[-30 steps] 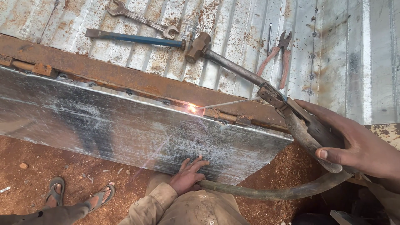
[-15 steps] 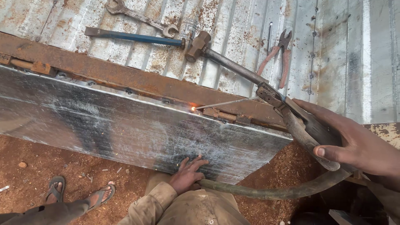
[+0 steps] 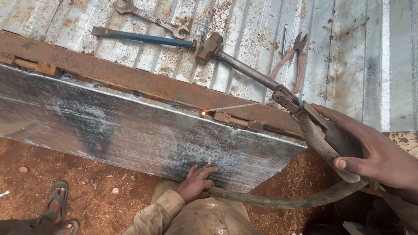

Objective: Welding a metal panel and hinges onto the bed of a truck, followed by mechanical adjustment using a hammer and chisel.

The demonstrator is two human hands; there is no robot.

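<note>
While my right hand (image 3: 383,159) grips the electrode holder (image 3: 320,132) at the right of the frame, fingers wrapped closed around its handle, the rod (image 3: 237,107) reaches leftward to a glowing orange tip (image 3: 203,113) at centre. That tip touches the seam where the rusty bar (image 3: 130,80) meets the grey steel plate (image 3: 130,130). My left hand (image 3: 196,182) lies flat at lower centre, fingers spread, palm against the plate's lower edge, holding nothing. A thick cable (image 3: 283,200) curves from the holder down past that hand, touching it. Corrugated sheet (image 3: 370,52) fills the upper frame and carries loose tools: a spanner (image 3: 150,16) at upper left, a blue bar (image 3: 139,37) just below it, a hammer (image 3: 230,61) at upper centre, red-handled pliers (image 3: 294,61) to its right. Red soil (image 3: 65,174) shows at lower left, with another person's sandalled foot (image 3: 56,202) near the bottom edge.
</note>
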